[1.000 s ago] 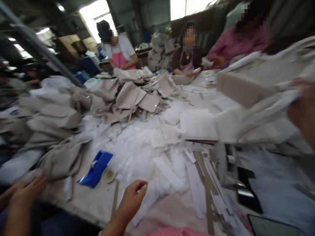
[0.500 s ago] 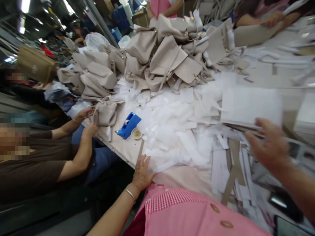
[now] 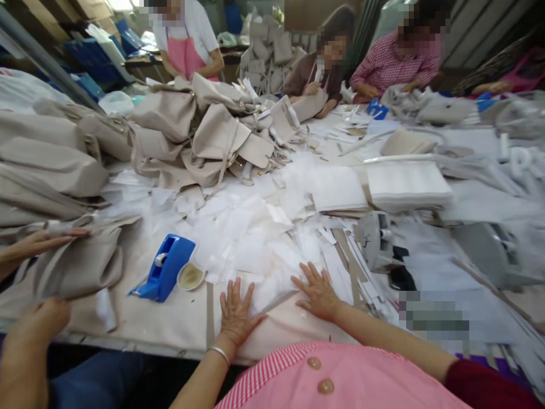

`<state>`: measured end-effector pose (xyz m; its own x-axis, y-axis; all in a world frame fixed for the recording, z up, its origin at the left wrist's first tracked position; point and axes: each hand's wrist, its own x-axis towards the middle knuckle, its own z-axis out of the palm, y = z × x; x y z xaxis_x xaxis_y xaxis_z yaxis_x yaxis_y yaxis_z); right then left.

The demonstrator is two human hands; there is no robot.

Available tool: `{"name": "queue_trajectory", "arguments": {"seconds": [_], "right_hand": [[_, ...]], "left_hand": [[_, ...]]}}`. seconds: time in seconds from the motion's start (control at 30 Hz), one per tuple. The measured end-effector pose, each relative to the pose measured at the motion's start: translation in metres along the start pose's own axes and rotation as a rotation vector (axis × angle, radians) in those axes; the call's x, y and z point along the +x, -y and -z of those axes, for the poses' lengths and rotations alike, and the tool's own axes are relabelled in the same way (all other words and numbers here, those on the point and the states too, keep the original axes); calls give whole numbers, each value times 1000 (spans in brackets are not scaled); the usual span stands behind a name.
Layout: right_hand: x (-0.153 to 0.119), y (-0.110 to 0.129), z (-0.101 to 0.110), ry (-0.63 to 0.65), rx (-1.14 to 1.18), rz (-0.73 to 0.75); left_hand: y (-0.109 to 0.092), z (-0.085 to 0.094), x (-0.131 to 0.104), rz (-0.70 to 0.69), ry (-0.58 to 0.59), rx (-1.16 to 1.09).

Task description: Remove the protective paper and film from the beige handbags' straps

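Observation:
My left hand (image 3: 237,312) lies spread on the table's near part, holding nothing, with a bracelet at its wrist. To its right, my right hand (image 3: 318,294) rests with fingers apart and nothing in them, at the lower edge of the loose white sheets (image 3: 238,227). A narrow brown strip (image 3: 210,312) lies just left of my left hand. Further left stand a blue tape dispenser (image 3: 168,267) and a small round dish (image 3: 190,276). White and brown strips (image 3: 351,267) are scattered right of my right hand.
Beige bags (image 3: 213,136) are heaped at the back left. A co-worker's hands handle a beige bag (image 3: 80,264) at the left edge. A white stack (image 3: 406,184) and grey tape dispensers (image 3: 377,241) are on the right. Other people work across the table.
The view has swung to the right. My right hand has come down and inward from above the right side to the table near my left hand, which stays spread.

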<state>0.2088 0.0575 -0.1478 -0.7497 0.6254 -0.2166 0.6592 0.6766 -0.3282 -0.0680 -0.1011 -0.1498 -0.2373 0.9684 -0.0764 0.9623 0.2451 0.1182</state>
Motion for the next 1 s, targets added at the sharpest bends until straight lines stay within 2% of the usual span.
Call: {"name": "queue_trajectory", "arguments": {"seconds": [0.17, 0.3, 0.43, 0.6, 0.8, 0.9, 1.0], "right_hand": [[43, 1, 4, -16, 22, -3], [71, -1, 13, -61, 27, -36], [96, -10, 25, -84, 44, -23], [128, -25, 34, -129, 36, 14], [179, -41, 39, -108, 32, 40], [201, -48, 41, -128, 25, 69], [207, -50, 48, -116, 11, 74]], "left_hand": [[22, 5, 55, -45, -45, 9], [37, 10, 97, -21, -33, -10], [48, 15, 129, -32, -30, -59], [56, 21, 150, -67, 21, -91], [58, 30, 177, -11, 89, -85], [52, 41, 189, 26, 134, -99], [42, 60, 193, 106, 233, -135]]}}
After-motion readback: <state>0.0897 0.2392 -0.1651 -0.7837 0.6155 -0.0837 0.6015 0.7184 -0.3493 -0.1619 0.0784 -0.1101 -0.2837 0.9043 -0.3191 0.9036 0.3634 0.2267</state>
